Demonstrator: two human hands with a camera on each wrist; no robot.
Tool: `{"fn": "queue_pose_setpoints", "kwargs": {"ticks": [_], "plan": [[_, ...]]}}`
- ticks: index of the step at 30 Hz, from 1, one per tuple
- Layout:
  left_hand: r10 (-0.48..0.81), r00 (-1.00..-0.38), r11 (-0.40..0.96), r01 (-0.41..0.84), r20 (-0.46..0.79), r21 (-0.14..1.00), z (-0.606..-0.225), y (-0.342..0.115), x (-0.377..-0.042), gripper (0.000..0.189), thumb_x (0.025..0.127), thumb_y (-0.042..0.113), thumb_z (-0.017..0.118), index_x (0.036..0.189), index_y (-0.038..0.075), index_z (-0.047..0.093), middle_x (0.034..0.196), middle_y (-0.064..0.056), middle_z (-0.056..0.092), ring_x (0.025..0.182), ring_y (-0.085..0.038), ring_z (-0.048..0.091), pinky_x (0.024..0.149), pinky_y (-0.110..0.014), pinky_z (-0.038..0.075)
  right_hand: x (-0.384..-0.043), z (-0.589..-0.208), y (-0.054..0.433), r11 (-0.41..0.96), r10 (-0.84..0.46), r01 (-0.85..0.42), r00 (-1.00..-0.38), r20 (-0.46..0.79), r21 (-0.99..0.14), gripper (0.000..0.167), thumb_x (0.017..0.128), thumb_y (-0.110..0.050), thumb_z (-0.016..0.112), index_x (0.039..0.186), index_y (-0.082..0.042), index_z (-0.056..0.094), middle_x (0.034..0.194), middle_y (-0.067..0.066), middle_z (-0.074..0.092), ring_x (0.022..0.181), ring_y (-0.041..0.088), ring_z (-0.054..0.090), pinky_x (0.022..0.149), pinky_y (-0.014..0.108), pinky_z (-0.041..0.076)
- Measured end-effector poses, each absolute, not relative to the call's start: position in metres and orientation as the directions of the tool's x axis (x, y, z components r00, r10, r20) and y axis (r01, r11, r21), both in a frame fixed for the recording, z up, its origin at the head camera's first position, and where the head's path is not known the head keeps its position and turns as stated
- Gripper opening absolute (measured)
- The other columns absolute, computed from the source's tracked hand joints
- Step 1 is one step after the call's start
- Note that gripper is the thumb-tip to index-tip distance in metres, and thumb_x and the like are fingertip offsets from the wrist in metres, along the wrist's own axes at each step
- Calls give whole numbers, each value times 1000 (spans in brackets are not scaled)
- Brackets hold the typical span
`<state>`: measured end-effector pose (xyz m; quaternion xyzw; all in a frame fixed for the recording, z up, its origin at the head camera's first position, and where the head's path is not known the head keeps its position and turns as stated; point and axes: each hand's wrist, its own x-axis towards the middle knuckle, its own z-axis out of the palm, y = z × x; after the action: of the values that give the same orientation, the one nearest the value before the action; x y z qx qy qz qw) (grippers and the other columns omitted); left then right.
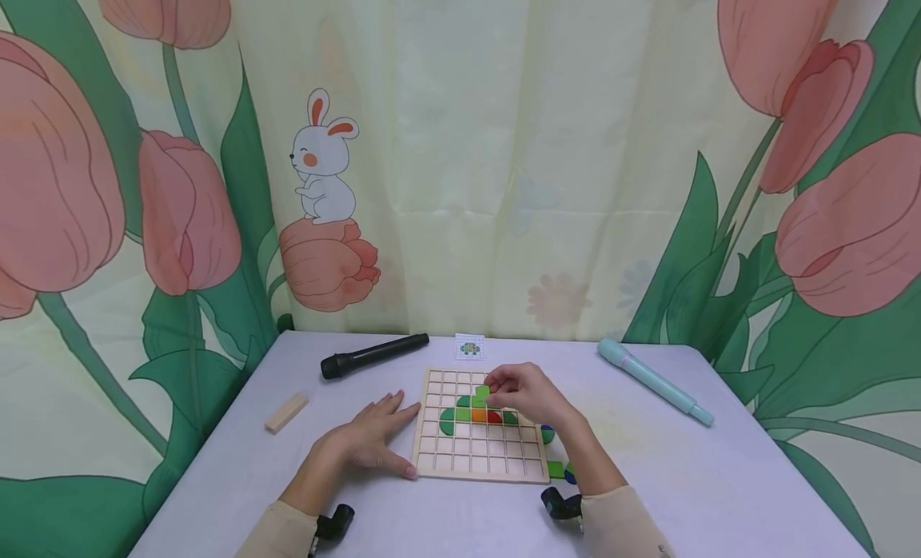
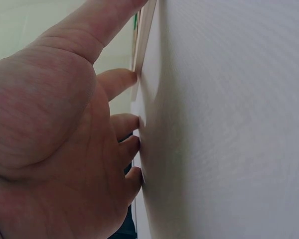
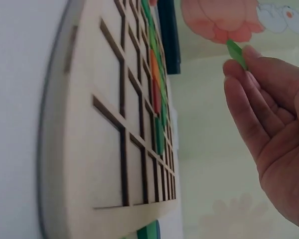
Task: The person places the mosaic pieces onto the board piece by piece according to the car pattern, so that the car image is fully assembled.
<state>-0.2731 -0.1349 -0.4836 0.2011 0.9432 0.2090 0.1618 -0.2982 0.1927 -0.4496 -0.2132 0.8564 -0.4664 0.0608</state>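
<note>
A wooden grid board (image 1: 482, 465) lies on the table. A row of coloured tiles sits in its middle cells, among them an orange tile (image 1: 478, 415), a red tile (image 1: 494, 416) and a rounded dark green piece (image 1: 448, 421). Above this row, my right hand (image 1: 530, 392) pinches a light green tile (image 3: 235, 54) between thumb and index finger. The tile is off the board in the right wrist view. With fingers spread, my left hand (image 1: 370, 438) rests on the table at the board's left side, its thumb near the front left corner.
Loose green and blue pieces (image 1: 556, 469) lie at the board's right edge. Behind it is a small pattern card (image 1: 470, 347). A black microphone (image 1: 374, 356) and a wooden block (image 1: 286, 413) lie left, a light blue pen-shaped tube (image 1: 655, 380) right.
</note>
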Motion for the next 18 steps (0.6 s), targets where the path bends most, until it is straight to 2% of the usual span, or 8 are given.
{"fn": "queue_pose_setpoints", "kwargs": {"ticks": [10, 18], "plan": [[435, -870, 838, 297, -232, 457, -484, -134, -274, 116, 66, 72, 86, 162, 29, 38, 175, -13, 18, 163, -35, 11, 131, -61, 12, -294, -463, 179, 521, -410, -331, -905, 109, -787, 22, 89, -10, 82, 108, -1, 74, 88, 1, 70, 79, 14, 63, 69, 21, 56], [439, -869, 840, 307, -227, 447, -484, -134, -274, 116, 66, 72, 86, 163, 29, 37, 175, -14, 18, 163, -35, 12, 131, -60, 12, -290, -468, 172, 531, -425, -349, -898, 113, -772, 20, 87, -10, 84, 104, -4, 76, 86, -1, 70, 77, 12, 62, 69, 20, 55]]}}
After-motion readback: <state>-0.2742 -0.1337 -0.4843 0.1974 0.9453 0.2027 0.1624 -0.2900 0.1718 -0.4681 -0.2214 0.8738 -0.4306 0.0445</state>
